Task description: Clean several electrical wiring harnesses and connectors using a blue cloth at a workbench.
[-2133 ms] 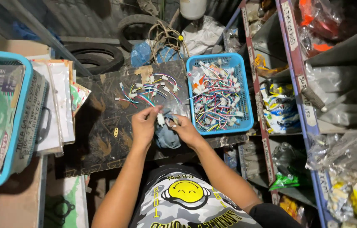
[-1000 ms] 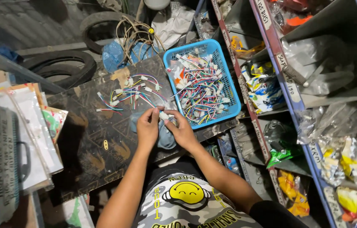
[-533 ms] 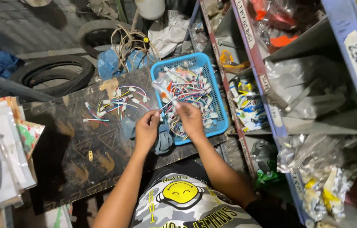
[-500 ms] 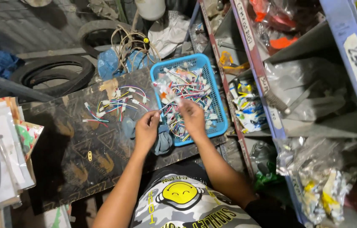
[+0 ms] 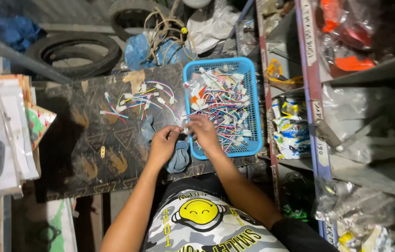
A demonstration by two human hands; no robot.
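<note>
A: Where the hands meet at frame centre, what does each grip?
B: The left hand (image 5: 162, 145) and right hand (image 5: 203, 133) pinch one small wire connector (image 5: 184, 130), beside the blue basket (image 5: 253, 144).
</note>
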